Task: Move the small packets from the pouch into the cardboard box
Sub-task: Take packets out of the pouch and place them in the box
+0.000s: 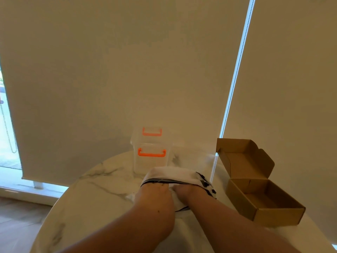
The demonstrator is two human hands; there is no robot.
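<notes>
A white pouch with black markings and a dark zip edge lies open on the round marble table. My left hand and my right hand both reach into its mouth, side by side. Their fingers are hidden inside the fabric, so what they hold cannot be seen. No small packets are visible. The open cardboard box stands to the right of the pouch with its lid flap raised at the back, and its visible inside looks bare.
A clear plastic container with orange handles stands just behind the pouch. Cream roller blinds hang behind the table, with a bead chain between them. The table edge curves close on the left, above wooden floor.
</notes>
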